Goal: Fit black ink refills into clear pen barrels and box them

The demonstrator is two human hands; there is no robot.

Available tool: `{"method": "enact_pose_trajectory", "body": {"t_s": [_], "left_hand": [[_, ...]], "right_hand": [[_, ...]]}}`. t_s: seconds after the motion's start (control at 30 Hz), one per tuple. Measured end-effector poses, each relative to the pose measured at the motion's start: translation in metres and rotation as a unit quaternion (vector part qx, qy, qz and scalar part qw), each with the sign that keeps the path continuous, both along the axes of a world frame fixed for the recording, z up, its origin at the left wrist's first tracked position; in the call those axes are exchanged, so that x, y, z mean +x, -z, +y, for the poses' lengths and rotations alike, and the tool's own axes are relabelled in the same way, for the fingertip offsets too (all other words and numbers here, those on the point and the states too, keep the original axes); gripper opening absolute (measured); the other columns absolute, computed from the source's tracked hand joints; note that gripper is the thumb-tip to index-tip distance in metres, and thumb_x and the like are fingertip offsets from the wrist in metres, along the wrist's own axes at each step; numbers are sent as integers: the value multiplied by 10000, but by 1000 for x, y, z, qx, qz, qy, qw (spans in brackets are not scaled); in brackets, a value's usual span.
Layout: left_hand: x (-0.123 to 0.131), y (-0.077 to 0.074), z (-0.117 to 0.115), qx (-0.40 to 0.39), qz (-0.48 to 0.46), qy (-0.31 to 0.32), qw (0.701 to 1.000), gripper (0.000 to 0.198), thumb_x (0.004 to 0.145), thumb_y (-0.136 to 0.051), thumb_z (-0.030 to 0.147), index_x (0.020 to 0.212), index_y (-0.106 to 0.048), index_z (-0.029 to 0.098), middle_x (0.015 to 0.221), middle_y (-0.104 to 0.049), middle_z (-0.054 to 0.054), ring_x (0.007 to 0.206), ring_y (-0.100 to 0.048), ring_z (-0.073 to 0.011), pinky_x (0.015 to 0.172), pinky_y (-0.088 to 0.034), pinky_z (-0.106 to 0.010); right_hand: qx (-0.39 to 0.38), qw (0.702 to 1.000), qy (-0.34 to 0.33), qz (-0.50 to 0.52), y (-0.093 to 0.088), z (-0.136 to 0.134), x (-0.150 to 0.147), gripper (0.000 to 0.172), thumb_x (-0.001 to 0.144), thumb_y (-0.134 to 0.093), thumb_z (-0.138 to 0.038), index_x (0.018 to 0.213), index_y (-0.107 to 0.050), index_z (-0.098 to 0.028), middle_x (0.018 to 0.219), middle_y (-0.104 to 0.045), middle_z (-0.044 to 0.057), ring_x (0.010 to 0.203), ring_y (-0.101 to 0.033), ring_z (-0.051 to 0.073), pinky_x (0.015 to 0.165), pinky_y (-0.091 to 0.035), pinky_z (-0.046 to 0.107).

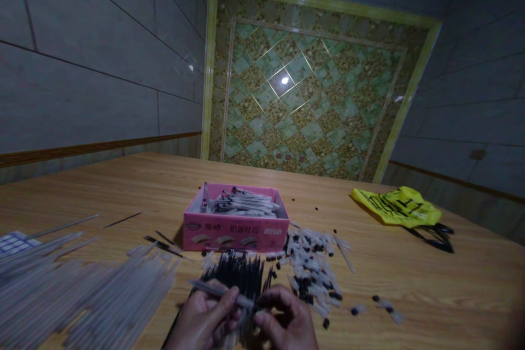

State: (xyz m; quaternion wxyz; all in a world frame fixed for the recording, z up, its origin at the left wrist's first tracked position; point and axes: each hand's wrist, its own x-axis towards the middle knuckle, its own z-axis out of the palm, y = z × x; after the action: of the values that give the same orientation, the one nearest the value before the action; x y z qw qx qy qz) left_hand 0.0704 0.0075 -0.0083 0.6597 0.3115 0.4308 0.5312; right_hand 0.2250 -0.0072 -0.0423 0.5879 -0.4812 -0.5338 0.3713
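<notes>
At the bottom middle, my left hand [209,311] is closed around a translucent pen barrel [221,292], which points up to the left. My right hand [287,317] pinches at the barrel's right end; the small thing between its fingers is blurred, and I cannot make it out. Just beyond both hands lies a heap of black pen refills [241,270]. To the right spreads a pile of clear pen caps and small black plugs [314,268]. Behind the refills stands a pink box [233,236] holding many pens [246,202].
Many clear tubes [110,295] lie in a spread on the left of the wooden table [389,273]. A yellow bag [396,205] with black straps is at the far right. A few loose caps [385,304] lie to the right. Tiled walls enclose the table.
</notes>
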Motion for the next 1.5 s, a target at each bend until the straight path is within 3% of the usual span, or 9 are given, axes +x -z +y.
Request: {"method": "enact_pose_trajectory", "body": {"t_s": [0.33,0.7,0.83,0.93,1.03,1.2,1.3,1.37,1.5], "left_hand": [[0,-1,-2,30,39,3,999,352,568,-795,355,629,-501,171,480,-627,0,376,-508,-60,353,-337,-132],[-4,1,0,85,81,35,993,339,605,-763,383,631,-501,170,497,-645,-3,432,-531,-78,407,-356,-164],[-6,1,3,125,96,68,985,319,601,-760,387,607,-524,173,505,-653,-3,462,-547,-102,455,-396,-201],[-7,-2,1,147,102,65,982,305,585,-770,368,596,-533,177,516,-652,5,478,-553,-113,462,-401,-214],[-7,-3,0,133,100,65,984,307,587,-766,377,601,-534,177,510,-652,5,480,-562,-118,468,-414,-219],[-7,0,3,100,100,42,989,317,584,-763,395,617,-547,166,511,-668,-18,488,-584,-129,485,-440,-224],[-6,1,2,104,97,23,990,343,569,-763,424,617,-539,170,493,-655,-6,471,-578,-128,460,-425,-218],[-5,0,2,106,98,37,989,352,565,-763,435,616,-537,170,496,-655,-7,468,-577,-130,459,-425,-220],[-8,0,3,96,107,72,987,321,608,-742,426,650,-572,157,572,-691,-37,541,-606,-140,521,-453,-226]], "right_hand": [[5,1000,-21,-13,-11,-5,1,163,625,-715,-317,680,-648,-179,608,-582,10,577,-574,171,495,-441,233],[-8,1000,5,-12,-3,-1,2,207,613,-725,-346,660,-652,-158,592,-597,24,574,-553,165,509,-433,233],[-22,999,-14,32,3,1,-3,339,632,-708,-471,635,-589,-153,527,-546,-3,467,-504,125,449,-390,216],[-55,996,-47,43,7,1,-8,495,707,-567,-642,575,-491,-170,438,-469,-30,368,-418,86,376,-309,188],[-86,995,-47,24,9,-1,-10,549,763,-456,-686,556,-470,-178,430,-444,-32,363,-395,79,361,-281,180],[-5,1000,-26,-2,4,-2,-8,480,686,-593,-655,700,-547,-177,555,-499,-27,495,-463,105,436,-346,187],[-24,998,-47,-15,3,-3,-8,485,775,-499,-638,623,-515,-177,487,-455,-35,444,-422,98,413,-325,192],[-22,999,-38,-29,2,-4,-7,498,794,-477,-628,590,-505,-175,492,-458,-28,459,-427,102,426,-333,194],[21,999,-21,-30,1,-4,-6,466,701,-587,-642,685,-547,-178,576,-507,-21,538,-478,118,476,-371,191]]}}
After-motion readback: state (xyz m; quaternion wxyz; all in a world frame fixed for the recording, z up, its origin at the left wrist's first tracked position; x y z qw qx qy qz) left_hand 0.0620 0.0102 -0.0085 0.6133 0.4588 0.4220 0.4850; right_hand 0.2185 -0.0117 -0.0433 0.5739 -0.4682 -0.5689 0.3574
